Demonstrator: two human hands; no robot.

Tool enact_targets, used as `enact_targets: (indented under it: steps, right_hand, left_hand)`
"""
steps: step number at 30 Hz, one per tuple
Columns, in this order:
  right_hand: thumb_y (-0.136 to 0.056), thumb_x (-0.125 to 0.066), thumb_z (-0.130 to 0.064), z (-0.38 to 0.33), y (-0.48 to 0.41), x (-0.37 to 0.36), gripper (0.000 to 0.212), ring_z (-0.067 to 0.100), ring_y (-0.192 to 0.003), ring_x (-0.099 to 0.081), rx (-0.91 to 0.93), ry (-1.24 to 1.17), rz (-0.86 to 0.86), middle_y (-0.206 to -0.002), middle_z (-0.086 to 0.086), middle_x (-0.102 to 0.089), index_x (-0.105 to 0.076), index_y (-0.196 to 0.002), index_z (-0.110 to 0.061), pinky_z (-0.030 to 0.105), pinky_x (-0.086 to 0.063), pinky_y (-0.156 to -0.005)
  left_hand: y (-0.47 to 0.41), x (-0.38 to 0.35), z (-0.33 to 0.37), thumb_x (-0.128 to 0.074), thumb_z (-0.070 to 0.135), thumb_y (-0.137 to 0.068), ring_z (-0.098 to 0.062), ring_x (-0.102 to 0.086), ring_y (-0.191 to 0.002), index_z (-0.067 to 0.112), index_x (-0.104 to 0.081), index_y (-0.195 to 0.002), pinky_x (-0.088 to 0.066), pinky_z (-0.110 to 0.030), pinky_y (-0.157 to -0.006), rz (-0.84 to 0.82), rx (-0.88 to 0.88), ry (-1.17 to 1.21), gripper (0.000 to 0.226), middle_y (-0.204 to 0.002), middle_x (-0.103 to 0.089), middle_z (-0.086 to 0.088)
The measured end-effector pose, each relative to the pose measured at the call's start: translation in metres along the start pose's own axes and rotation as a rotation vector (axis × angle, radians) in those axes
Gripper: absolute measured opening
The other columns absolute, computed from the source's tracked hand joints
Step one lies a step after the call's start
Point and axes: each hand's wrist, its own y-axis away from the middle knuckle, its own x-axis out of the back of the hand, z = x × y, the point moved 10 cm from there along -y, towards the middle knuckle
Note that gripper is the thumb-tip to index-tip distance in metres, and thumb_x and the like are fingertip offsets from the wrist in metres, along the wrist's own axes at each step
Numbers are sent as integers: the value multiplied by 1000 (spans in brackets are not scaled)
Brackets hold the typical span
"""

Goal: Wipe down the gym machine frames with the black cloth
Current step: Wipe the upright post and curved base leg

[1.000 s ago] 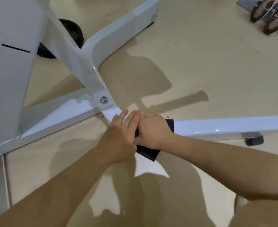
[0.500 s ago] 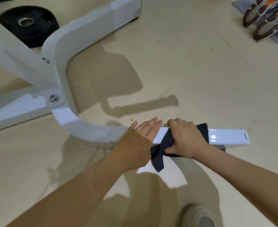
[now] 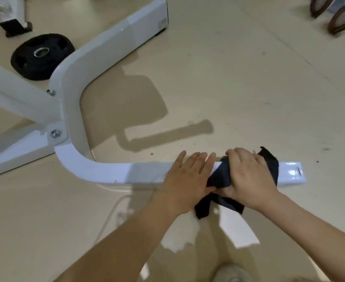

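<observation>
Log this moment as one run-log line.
right hand: grips black cloth on white frame leg | left hand: flat on leg beside cloth | cloth position: near leg's free end

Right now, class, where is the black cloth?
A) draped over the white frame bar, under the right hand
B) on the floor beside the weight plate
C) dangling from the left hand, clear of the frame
A: the right hand grips the cloth over the frame bar, while the left hand lies flat on the bar beside it.
</observation>
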Motion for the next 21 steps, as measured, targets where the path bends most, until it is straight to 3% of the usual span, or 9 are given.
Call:
enact_targets:
  steps: [3,5,8,11,15,18,21]
  right_hand:
    - [-54,-66,-68,23,4,-4,72,26,-81,-53,-65,57,-44,-88,2,-51,-52,-97,-13,37,-38,-68]
    - [-61,-63,-66,-16,-10,-4,59,23,-70,-51,44,36,2,-81,-1,-49,-49,-89,-16,33,-31,-62]
    - [-71,-60,-57,-104,-38,-5,46,20,-69,-50,266,-86,19,-80,-4,-46,-45,-91,-18,32,-29,-59]
    - [-73,-57,-45,-135,-43,-5,41,21,-76,-52,360,-147,0,-82,-5,-39,-44,-100,-17,32,-30,-60]
    - [-72,-50,-63,-52,-13,4,56,15,-80,-53,337,-150,-5,-89,-12,-51,-44,-116,-28,32,-37,-67]
    - [-77,-28,-60,46,4,8,32,16,-75,-55,124,-176,-109,-75,-17,-51,-46,-87,-36,31,-35,-62]
    - [-79,-9,-56,73,-9,-3,54,19,-64,-54,-64,-135,-192,-69,-6,-59,-47,-64,-22,31,-37,-58]
  left_hand:
    - [0,6,0,-29,55,-93,-26,-47,-126,16,-22,-152,-27,-45,-114,97,-66,-69,71,-137,-50,-9]
    - [18,10,-21,-37,55,-92,-27,-56,-110,20,-31,-149,-39,-43,-104,136,-46,-46,67,-123,-58,-7]
    - [54,11,-90,-57,57,-81,-25,-58,-93,19,-45,-137,-41,-36,-88,55,157,-41,68,-104,-60,0]
    - [76,8,-138,-67,51,-73,-24,-54,-94,23,-51,-120,-34,-33,-79,-81,287,-46,58,-103,-55,4]
    - [64,0,-141,-64,43,-68,-20,-50,-92,27,-45,-106,-28,-32,-74,-179,401,-73,46,-96,-49,8]
    - [62,1,-140,-61,36,-65,-20,-50,-93,28,-46,-104,-26,-34,-77,-153,441,-52,43,-92,-47,10]
    - [49,3,-115,-50,48,-60,-15,-46,-100,40,-47,-116,-26,-36,-82,-182,380,175,57,-99,-49,16]
